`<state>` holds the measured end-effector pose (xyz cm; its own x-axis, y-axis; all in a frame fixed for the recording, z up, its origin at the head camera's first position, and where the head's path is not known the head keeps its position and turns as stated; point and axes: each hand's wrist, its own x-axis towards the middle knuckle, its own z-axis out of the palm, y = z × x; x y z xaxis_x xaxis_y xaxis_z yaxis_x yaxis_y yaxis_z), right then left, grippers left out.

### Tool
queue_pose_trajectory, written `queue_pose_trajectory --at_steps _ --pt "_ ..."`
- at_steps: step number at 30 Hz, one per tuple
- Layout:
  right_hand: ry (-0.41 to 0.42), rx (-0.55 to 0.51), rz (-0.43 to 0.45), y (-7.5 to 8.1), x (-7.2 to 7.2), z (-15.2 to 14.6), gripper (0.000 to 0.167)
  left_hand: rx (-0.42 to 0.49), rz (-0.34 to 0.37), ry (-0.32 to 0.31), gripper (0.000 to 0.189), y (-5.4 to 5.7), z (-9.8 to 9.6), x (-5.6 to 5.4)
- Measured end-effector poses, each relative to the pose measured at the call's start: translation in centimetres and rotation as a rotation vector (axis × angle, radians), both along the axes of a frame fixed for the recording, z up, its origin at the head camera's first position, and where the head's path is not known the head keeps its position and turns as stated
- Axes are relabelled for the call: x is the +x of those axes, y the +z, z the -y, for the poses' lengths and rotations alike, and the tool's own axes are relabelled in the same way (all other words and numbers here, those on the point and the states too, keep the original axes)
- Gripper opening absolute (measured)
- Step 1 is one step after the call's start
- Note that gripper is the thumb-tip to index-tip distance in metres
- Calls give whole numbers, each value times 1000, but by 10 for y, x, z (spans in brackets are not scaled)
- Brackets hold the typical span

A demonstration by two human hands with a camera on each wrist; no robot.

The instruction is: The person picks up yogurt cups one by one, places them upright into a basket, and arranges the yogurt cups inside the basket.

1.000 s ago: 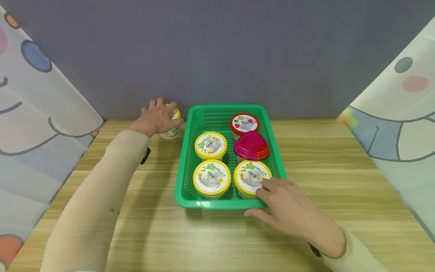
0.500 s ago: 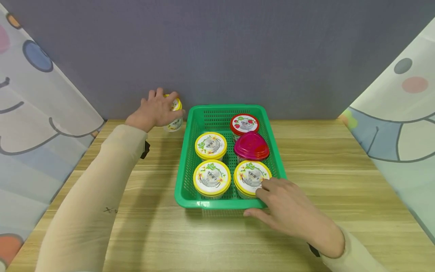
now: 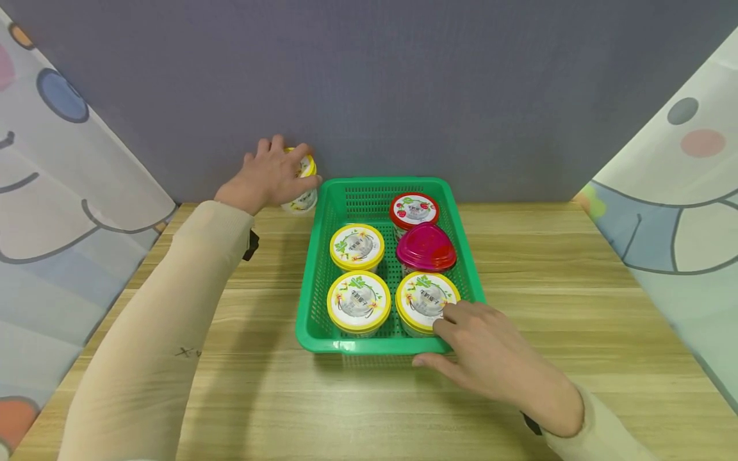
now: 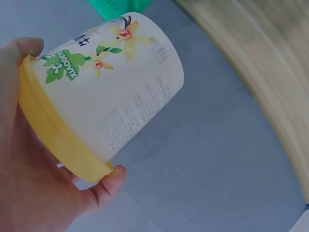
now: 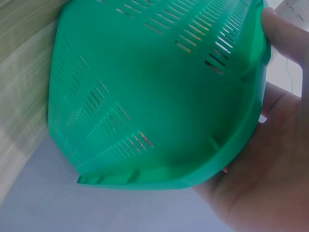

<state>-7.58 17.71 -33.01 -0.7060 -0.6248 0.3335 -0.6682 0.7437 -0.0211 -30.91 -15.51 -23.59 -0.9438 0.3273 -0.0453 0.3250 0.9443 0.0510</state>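
Observation:
My left hand [image 3: 265, 176] grips a white paper tub by its yellow lid, fingers and thumb around the lid's rim. In the left wrist view the tub [image 4: 111, 87] shows vanilla flowers and a green leaf label. It is held up off the table, just outside the far left corner of the green plastic basket [image 3: 375, 346]. My right hand [image 3: 490, 352] holds the basket's near right corner, thumb outside and fingers over the rim; the right wrist view shows the basket's slotted wall [image 5: 169, 87] from outside.
Inside the basket stand several tubs: yellow-lidded ones such as the near left tub [image 3: 357, 303], a red-lidded tub [image 3: 415, 209] and one with a domed magenta lid [image 3: 426, 248]. A grey wall [image 3: 369, 96] rises behind the wooden table [image 3: 548, 256]; cartoon-printed sheets flank it.
My left hand has lifted the yellow-lidded tub off the table and moved it slightly to the right, towards the basket. My right hand and the basket stay where they were.

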Motion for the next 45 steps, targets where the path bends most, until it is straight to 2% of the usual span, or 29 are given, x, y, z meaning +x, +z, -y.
queue_pose_trajectory --at_steps 12,20,23,27,32,45 --pt "8 6 -10 -1 0 0 51 8 -22 -37 69 13 -21 1" --pt "-7 17 2 -2 0 0 52 -2 -51 -62 68 16 -35 -2" --pt "-12 16 7 -2 0 0 51 3 -39 -73 67 17 -41 -3" --pt "-13 10 9 -2 0 0 52 5 -18 -88 68 15 -48 -5" --pt "-7 -3 5 -2 0 2 52 -2 -24 -111 68 12 -55 -8" --pt "-1 -13 -11 -2 0 3 53 -3 -21 -234 63 -8 -65 -13"
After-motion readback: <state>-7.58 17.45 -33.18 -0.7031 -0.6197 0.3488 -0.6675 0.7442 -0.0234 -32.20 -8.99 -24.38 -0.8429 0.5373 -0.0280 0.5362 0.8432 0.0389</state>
